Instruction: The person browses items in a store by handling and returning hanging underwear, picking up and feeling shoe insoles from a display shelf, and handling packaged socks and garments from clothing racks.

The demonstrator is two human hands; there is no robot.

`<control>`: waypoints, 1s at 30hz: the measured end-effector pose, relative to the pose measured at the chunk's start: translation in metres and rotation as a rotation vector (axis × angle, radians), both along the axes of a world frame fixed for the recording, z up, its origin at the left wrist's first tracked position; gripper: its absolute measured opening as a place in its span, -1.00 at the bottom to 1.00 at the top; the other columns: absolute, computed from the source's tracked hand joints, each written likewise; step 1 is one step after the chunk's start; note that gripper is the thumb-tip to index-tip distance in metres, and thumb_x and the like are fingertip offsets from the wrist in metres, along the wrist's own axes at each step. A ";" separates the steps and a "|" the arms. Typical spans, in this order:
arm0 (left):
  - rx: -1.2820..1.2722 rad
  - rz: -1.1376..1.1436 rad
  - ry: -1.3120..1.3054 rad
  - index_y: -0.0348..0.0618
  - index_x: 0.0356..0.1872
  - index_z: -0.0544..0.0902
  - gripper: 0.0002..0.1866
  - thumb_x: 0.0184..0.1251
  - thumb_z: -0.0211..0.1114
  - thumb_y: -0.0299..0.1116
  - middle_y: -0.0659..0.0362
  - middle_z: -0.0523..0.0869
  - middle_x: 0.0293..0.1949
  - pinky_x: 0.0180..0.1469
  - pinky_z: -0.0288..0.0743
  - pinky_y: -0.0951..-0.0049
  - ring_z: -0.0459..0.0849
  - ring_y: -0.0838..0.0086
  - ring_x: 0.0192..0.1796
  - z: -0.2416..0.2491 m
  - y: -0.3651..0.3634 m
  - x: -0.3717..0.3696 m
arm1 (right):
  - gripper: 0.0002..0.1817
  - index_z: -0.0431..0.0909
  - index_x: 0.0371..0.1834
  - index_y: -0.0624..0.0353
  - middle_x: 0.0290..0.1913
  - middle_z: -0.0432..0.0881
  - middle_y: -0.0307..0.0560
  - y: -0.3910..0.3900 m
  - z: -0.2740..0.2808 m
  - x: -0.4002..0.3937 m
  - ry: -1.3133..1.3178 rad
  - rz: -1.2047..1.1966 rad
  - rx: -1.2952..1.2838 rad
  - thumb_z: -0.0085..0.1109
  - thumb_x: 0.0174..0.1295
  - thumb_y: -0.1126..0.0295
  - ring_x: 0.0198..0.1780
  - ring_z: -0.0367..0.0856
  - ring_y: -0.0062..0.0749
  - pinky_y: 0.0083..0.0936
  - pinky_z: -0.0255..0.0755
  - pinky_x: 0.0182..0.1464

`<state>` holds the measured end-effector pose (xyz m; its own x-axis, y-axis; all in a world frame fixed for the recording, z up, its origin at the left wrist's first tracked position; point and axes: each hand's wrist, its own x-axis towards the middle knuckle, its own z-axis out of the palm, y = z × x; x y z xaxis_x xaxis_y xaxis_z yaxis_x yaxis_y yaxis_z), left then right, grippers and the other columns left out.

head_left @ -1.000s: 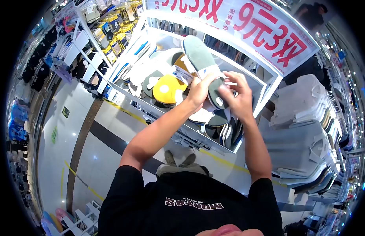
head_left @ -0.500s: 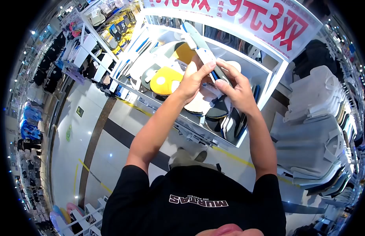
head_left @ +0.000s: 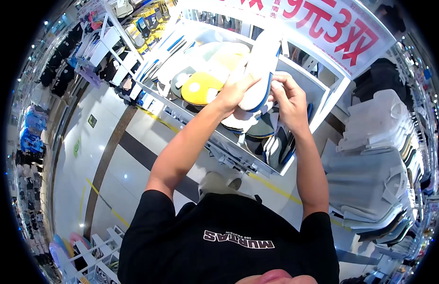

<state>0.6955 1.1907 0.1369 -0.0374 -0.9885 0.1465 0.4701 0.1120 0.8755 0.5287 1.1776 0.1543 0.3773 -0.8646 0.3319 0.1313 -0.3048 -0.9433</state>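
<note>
A pale white insole with a blue edge [head_left: 262, 78] is held up over the display bin, its sole face bright under the light. My left hand [head_left: 234, 94] grips its left side, thumb across the face. On the opposite edge, the bent fingers and thumb of my right hand [head_left: 290, 97] are pinched together at the insole's rim. Below and beside the hands lie more insoles, among them a yellow one [head_left: 200, 88] and a grey one [head_left: 264, 127]. The fingers of my left hand behind the insole are hidden.
The white bin's front rim [head_left: 229, 150] faces me. A sign with red characters [head_left: 333, 31] rises behind it. Pale shirts hang on a rack [head_left: 366, 175] at right. Packaged goods [head_left: 148, 28] hang at upper left. A white rack [head_left: 94, 251] stands at lower left.
The insole has been turned from its narrow edge to show its broad white face, and stands more upright. My right hand has shifted from gripping its lower end to pinching its side edge.
</note>
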 end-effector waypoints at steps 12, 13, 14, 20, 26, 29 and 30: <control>-0.032 -0.139 -0.084 -0.11 0.45 0.15 -0.20 0.30 0.38 -0.17 0.11 0.47 0.09 0.16 0.47 0.37 0.50 0.41 0.15 0.008 0.004 0.009 | -0.20 0.37 0.33 0.16 0.36 0.41 0.01 0.004 0.002 0.002 0.259 0.095 -0.296 0.58 0.01 0.25 0.25 0.55 -0.18 -0.30 0.56 0.18; -0.039 -0.145 -0.068 -0.11 0.44 0.16 -0.21 0.30 0.38 -0.16 0.12 0.47 0.08 0.14 0.47 0.37 0.50 0.42 0.14 0.009 0.004 0.009 | -0.24 0.41 0.31 0.16 0.32 0.45 0.01 0.004 0.001 0.002 0.229 0.083 -0.301 0.56 0.01 0.31 0.26 0.54 -0.18 -0.33 0.59 0.14; -0.050 -0.152 -0.051 -0.10 0.44 0.17 -0.22 0.31 0.38 -0.16 0.13 0.47 0.07 0.13 0.48 0.37 0.51 0.42 0.13 0.009 0.003 0.009 | -0.25 0.41 0.32 0.16 0.32 0.45 0.01 0.005 0.002 0.001 0.216 0.091 -0.273 0.54 0.02 0.33 0.26 0.55 -0.18 -0.33 0.60 0.14; 0.069 -0.236 0.194 -0.09 0.29 0.32 -0.47 0.38 0.29 -0.21 0.13 0.54 -0.02 0.05 0.58 0.37 0.61 0.44 0.02 -0.003 -0.006 0.013 | -0.39 0.44 0.31 0.20 0.19 0.59 0.05 0.004 0.001 0.000 0.025 0.118 -0.124 0.40 0.15 0.44 0.15 0.65 -0.19 -0.34 0.61 0.11; 0.094 -0.176 0.244 -0.10 0.11 0.43 -0.64 0.38 0.29 -0.27 0.16 0.62 -0.11 -0.02 0.61 0.43 0.68 0.50 -0.09 0.004 -0.005 0.012 | -0.54 0.51 0.21 0.24 -0.02 0.72 0.01 0.004 -0.002 0.000 0.093 -0.018 -0.303 0.33 0.22 0.46 -0.03 0.75 -0.29 -0.44 0.61 0.02; 0.170 -0.165 0.356 -0.12 0.07 0.45 -0.68 0.41 0.26 -0.27 0.12 0.63 -0.11 -0.02 0.65 0.37 0.69 0.45 -0.10 -0.008 -0.012 0.012 | -0.48 0.51 0.20 0.20 0.00 0.70 0.00 0.005 0.000 0.002 0.198 -0.023 -0.358 0.42 0.17 0.37 -0.03 0.73 -0.29 -0.42 0.60 0.01; 0.181 -0.170 0.369 -0.12 0.07 0.44 -0.68 0.42 0.24 -0.26 0.11 0.64 -0.11 -0.01 0.66 0.32 0.69 0.42 -0.10 -0.008 -0.010 0.013 | -0.45 0.52 0.20 0.19 0.01 0.69 0.00 0.008 0.003 0.003 0.242 -0.024 -0.393 0.45 0.14 0.34 -0.03 0.73 -0.28 -0.42 0.60 0.01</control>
